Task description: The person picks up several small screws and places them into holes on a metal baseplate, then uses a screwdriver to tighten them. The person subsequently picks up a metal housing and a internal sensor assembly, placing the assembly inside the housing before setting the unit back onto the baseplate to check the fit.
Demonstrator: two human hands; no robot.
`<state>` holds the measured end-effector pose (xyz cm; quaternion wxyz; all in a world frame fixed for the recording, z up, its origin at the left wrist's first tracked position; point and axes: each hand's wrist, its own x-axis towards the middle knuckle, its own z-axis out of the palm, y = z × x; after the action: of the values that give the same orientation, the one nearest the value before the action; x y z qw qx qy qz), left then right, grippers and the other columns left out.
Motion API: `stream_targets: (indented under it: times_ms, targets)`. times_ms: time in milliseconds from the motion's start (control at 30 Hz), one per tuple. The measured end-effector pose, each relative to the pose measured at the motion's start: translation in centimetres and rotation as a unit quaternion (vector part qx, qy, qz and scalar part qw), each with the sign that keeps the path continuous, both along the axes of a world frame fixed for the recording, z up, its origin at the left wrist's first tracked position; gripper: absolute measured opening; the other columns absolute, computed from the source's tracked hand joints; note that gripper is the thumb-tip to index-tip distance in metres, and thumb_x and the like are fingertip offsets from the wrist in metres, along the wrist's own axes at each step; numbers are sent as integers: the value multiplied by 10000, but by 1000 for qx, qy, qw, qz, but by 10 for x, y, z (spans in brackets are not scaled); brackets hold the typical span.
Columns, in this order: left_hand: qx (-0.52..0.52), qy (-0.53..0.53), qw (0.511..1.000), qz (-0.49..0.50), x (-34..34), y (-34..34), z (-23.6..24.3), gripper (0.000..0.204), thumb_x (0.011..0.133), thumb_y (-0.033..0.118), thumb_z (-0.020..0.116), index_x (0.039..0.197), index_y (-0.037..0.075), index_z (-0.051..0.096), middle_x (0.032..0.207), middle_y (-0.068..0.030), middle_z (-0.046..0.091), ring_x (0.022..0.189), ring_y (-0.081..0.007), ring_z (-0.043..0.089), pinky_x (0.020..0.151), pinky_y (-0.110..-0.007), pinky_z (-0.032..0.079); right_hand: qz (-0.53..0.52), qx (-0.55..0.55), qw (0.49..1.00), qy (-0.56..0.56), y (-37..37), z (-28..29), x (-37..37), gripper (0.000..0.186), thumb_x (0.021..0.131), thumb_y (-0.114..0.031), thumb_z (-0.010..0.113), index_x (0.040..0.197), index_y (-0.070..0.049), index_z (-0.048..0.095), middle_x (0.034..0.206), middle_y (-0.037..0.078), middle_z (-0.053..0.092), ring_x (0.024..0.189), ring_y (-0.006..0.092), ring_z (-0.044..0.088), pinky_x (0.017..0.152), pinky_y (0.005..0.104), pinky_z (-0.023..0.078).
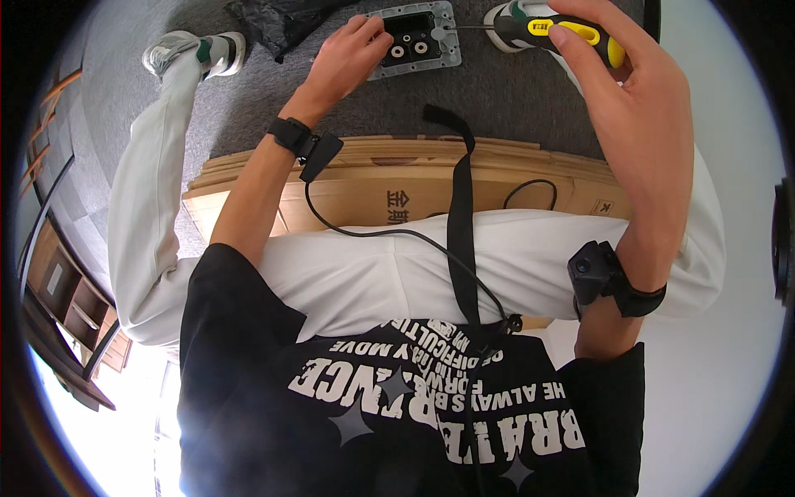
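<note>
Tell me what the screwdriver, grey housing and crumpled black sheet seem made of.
Screwdriver: moulded, two-colour handle, probably plastic or rubber; thin grey shaft, likely metal. Grey housing: dull rim, perhaps cast metal, possibly plastic. Crumpled black sheet: likely thin plastic, given its shiny creases.

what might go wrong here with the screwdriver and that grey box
The screwdriver points its tip at the right edge of the grey box; a slip might drive it toward the left hand opposite. The box appears to rest on carpet, so it might shift under pressure. The slack black cable from the left wristband could snag.
</note>
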<state>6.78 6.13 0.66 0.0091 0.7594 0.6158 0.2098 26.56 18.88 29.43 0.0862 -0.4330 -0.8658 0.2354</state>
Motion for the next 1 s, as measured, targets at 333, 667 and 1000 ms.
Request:
stream_targets:
  times_ms: [333, 667, 1000]
  targets:
    - [-19, -54, 998, 38, 4, 2, 5, 172, 869, 106, 716, 1017, 76, 633, 1008, -38, 590, 948, -238, 624, 747, -362, 571, 31, -11, 997, 63, 2, -5, 1, 177, 866, -11, 698, 1021, 67, 667, 929, 190, 704, 831, 255, 674, 772, 317, 511]
    - [-89, -245, 956, 139, -26, 0, 13, 179, 907, 158, 725, 1078, 105, 711, 942, -56, 729, 891, -191, 715, 801, -335, 572, 40, -45, 993, 105, 8, -14, 9, 195, 867, -25, 703, 1035, 68, 671, 948, 195, 705, 851, 267, 677, 784, 320, 515]
    - [-223, -233, 916, 239, -99, -40, 10, 208, 965, 268, 680, 1085, 101, 710, 940, -19, 723, 868, -111, 671, 789, -283, 539, 89, -10, 990, 112, 8, -19, 7, 241, 849, -33, 721, 1071, 46, 671, 879, 192, 687, 814, 310, 667, 766, 351, 524]
